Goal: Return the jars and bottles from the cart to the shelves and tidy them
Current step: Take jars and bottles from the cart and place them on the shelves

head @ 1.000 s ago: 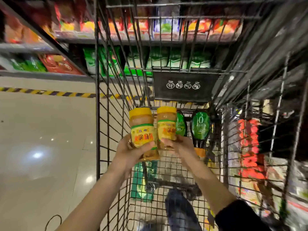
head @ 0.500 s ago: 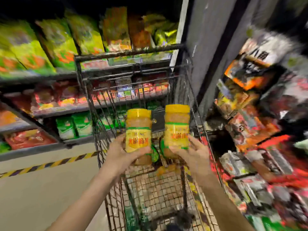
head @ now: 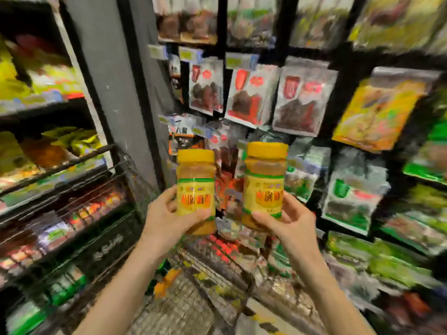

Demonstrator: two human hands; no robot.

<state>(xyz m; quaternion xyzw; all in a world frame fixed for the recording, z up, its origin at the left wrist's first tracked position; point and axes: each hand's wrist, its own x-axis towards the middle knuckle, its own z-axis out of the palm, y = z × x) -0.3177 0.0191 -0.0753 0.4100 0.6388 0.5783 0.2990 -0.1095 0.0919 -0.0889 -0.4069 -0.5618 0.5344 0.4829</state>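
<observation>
left hand [head: 167, 218] gripping left jar [head: 196, 189], right hand [head: 287, 221] gripping right jar [head: 264, 184]

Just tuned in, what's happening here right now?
A person holds two yellow-lidded jars upright and apart, over the cart. The left hand grips the left jar and the right hand grips the right jar. They face a rack of hanging packets. Neither jar is on a shelf yet. The picture is blurred.
</observation>
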